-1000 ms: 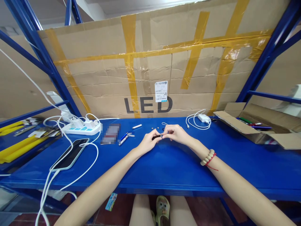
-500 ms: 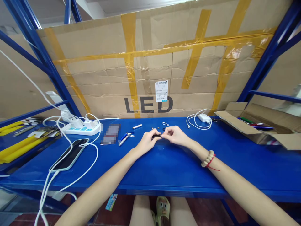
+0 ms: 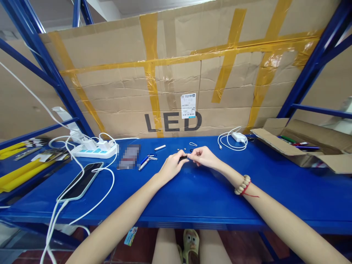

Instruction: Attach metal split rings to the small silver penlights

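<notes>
White cord loop [image 3: 193, 144] is now showing whole beyond the right hand [image 3: 205, 157] — a second ago the hand was crowding its edge. Smooth, glossy blue tabletop [image 3: 209, 200] is lying beneath; a slim metallic cylinder [image 3: 160, 147] is resting well left of the loop. Dark slender piece [image 3: 183, 158] is sitting between both hands: left hand [image 3: 172, 165] is keeping its fingers closed round it, right thumb and forefinger are pinching its right end — finer detail hidden.

Bright light, glare on yellow tape [image 3: 271, 63], stretched edges
</notes>
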`<state>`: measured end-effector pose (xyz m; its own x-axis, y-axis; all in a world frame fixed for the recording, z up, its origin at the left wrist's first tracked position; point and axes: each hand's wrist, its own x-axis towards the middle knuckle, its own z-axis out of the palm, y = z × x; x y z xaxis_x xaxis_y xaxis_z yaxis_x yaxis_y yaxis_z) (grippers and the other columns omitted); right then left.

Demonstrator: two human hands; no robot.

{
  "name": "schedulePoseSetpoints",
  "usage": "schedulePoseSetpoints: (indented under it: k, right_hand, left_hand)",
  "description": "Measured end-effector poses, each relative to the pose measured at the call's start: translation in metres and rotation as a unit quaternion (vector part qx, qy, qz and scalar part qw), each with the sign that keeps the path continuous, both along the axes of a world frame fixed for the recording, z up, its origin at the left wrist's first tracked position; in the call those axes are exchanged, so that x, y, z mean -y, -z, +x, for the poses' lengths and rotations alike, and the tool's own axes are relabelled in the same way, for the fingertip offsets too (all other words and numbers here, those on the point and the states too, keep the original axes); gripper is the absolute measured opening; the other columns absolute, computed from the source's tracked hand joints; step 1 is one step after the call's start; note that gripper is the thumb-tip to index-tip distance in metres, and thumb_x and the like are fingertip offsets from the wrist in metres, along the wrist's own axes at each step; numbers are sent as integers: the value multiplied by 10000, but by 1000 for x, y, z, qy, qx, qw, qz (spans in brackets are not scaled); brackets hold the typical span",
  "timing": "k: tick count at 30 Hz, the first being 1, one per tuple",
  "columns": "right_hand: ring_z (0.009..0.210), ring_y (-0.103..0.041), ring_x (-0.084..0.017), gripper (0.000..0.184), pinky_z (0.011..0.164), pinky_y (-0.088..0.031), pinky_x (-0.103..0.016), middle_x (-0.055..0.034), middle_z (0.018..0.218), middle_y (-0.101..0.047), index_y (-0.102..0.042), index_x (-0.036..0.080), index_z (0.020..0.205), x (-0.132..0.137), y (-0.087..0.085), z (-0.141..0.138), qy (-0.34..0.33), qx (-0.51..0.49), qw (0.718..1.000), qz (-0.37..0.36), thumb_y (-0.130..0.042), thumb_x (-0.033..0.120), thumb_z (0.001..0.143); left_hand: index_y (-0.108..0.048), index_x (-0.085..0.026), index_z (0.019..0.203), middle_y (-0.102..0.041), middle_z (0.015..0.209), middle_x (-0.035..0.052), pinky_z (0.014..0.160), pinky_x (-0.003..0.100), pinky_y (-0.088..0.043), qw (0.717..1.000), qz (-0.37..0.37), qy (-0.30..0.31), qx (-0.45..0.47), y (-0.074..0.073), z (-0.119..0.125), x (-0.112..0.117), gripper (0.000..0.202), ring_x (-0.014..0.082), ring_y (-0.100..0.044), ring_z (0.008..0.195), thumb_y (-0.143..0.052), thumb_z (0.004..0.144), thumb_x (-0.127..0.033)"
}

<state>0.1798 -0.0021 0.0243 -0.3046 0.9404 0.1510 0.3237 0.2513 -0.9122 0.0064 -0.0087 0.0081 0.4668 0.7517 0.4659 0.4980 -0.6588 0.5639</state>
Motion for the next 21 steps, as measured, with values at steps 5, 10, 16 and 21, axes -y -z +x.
schedulePoseSetpoints:
  k: [5, 10, 16, 21]
  right_hand:
    - [400, -461, -72, 435, 403, -348, -199, -3, 492, -549, -558, 140, 538, -4, -1, 5, -3, 7, 1000, -10, -692, 553, 581]
    - [419, -468, -72, 437, 417, -354, -204, -16, 527, -578, -592, 137, 547, -5, -5, 9, -10, 21, 1000, 11, -674, 562, 608]
    - [409, -457, -68, 473, 416, -351, -208, -20, 528, -591, -602, 143, 546, -8, -6, 13, 1, 24, 999, 32, -621, 604, 652]
    - [412, -476, -70, 450, 420, -363, -211, -29, 591, -623, -629, 139, 608, -12, -2, 15, 2, 30, 998, 56, -611, 584, 677]
  left_hand:
    - [-525, -217, 1010, -665, 1004, 35, 813, 291, -454, 1000, -11, 6, 18, 3, 5, -1, 157, 190, -619, 946, -496, 860, -255]
    - [-571, -212, 985, -674, 956, 28, 786, 271, -467, 999, -8, 0, 41, 4, 8, -3, 155, 176, -629, 892, -505, 851, -249]
    - [-584, -188, 982, -670, 803, 16, 688, 247, -471, 997, -30, -8, 73, 3, 11, -3, 172, 142, -621, 690, -512, 840, -254]
    - [-583, -181, 939, -638, 728, 3, 675, 237, -458, 994, -45, -27, 93, 2, 13, -2, 144, 135, -602, 658, -515, 831, -246]
